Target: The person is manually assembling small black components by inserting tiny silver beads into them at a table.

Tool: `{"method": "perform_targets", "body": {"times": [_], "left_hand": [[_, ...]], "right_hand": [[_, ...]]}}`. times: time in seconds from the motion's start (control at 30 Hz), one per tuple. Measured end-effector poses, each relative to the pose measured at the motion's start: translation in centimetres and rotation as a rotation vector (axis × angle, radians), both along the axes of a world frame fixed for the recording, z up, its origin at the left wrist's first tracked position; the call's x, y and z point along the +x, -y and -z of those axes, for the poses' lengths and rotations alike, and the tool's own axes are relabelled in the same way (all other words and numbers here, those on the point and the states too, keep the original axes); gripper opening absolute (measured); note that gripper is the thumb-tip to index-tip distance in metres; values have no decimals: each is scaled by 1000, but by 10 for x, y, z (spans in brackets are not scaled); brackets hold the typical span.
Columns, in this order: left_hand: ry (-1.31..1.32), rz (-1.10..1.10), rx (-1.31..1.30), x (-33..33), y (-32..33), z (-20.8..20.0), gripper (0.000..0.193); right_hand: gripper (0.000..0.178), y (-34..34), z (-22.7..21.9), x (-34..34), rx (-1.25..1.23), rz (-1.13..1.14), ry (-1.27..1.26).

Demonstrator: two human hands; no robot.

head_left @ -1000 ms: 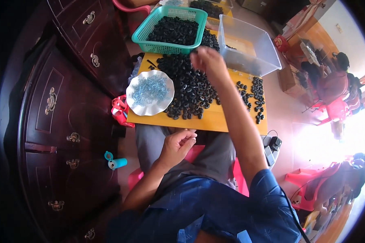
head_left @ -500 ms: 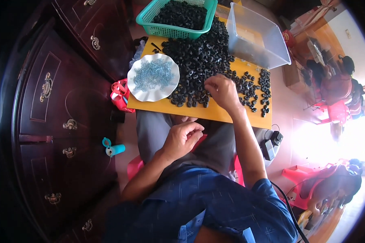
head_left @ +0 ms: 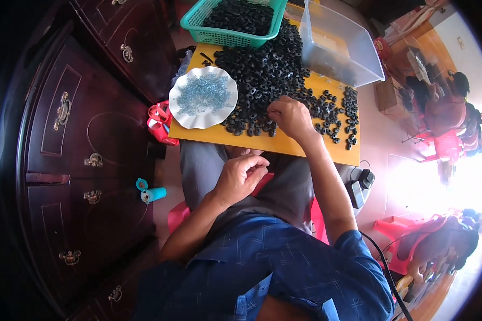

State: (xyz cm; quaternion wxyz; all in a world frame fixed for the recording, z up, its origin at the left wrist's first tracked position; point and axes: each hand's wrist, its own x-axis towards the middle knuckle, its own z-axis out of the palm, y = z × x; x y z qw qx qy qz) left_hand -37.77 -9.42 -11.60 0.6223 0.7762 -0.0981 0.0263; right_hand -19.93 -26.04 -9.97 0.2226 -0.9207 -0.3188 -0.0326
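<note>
My right hand (head_left: 291, 119) is at the near edge of a heap of small black ring-like parts (head_left: 262, 75) on the yellow table (head_left: 209, 136). Its thumb and fingers are pinched together at the parts; whatever lies between the tips is hidden. Over my lap, just short of the table's front edge, my left hand (head_left: 241, 179) is curled with thumb and fingertips together, and I cannot make out anything in it. A white scalloped plate (head_left: 186, 119) of small clear bluish pieces (head_left: 204, 95) stands left of the heap.
Behind the heap is a green basket (head_left: 235, 40) of black parts, beside a clear plastic bin (head_left: 343, 59). Loose black parts (head_left: 351, 112) line the table's right side. A dark wooden cabinet (head_left: 91, 139) stands left; a turquoise bottle (head_left: 154, 195) is on the floor.
My right hand has shifted slightly, its fingers still bunched at the heap's edge. My left hand stays curled over my lap. The whole view has moved a little.
</note>
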Motion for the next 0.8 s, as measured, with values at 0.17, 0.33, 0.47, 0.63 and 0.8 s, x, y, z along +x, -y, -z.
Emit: {"method": "perform_targets", "body": {"times": [0.17, 0.33, 0.47, 0.63, 0.8], "left_hand": [[74, -3, 17, 1, -1, 0, 13], [64, -1, 9, 1, -1, 4, 13], [63, -56, -76, 1, 3, 1, 11], [34, -56, -59, 2, 0, -4, 13], [41, -44, -22, 2, 2, 2, 13]], "right_hand": [[10, 0, -1, 5, -110, -59, 14], [12, -3, 0, 6, -137, -68, 53], [13, 0, -6, 3, -90, -51, 48], [14, 29, -34, -9, 91, 104, 3], [15, 71, -19, -29, 115, 264, -67]]}}
